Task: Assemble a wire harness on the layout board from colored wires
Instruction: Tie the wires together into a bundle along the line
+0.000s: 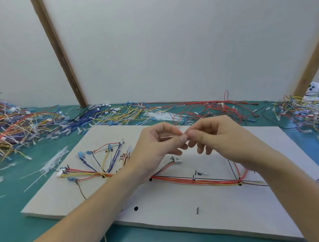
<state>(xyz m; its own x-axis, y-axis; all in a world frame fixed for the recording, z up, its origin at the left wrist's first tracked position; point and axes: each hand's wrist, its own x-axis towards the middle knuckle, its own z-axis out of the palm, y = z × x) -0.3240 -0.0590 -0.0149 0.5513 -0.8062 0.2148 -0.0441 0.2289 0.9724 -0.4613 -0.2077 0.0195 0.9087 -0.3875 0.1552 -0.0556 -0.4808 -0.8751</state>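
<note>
Both hands pinch a thin white cable tie above the layout board.

The left hand [157, 144] and right hand [213, 135] meet fingertip to fingertip, fingers curled, thumb and forefinger closed on the cable tie [169, 137], whose free end points left. Below, the layout board [159, 208] lies on the green surface [12, 209] with the wire harness [203, 180] routed across it.

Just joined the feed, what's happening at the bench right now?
A person is building a wire harness. Both hands are raised above the layout board: the left hand and right hand pinch a thin white strip, likely a cable tie, between them. Bundled colored wires already lie routed on the board.
</note>
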